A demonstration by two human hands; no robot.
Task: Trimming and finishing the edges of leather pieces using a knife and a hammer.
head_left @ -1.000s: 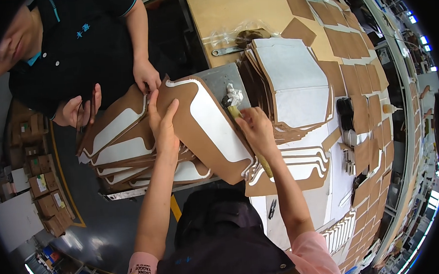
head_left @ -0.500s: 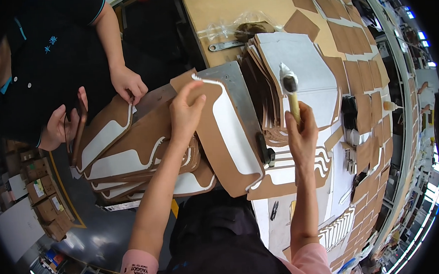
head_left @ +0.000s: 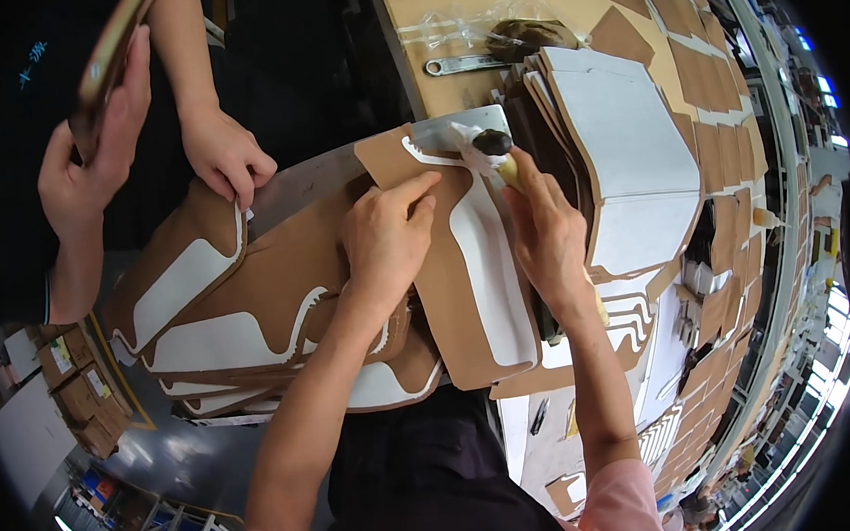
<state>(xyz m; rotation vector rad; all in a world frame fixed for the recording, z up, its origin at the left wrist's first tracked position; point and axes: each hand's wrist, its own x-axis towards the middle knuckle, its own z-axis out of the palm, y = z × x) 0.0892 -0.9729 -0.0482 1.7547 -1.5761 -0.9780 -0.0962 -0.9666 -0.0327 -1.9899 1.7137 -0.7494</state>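
Hammer lowered over brown panel

Panel at centre; left hand lies unclenched on its 10 o'clock side. Right hand grasps the hammer, whose head has moved from above the pale stack at 2 o'clock to the panel's 12 o'clock end; contact cannot be told.

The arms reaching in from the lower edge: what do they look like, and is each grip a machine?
No, they are human. The left grip and right grip are bare hands, with no gloves visible. The forearms are uncovered too, with no cables or wristwatch in sight. Pink sleeves show near the lower edge.
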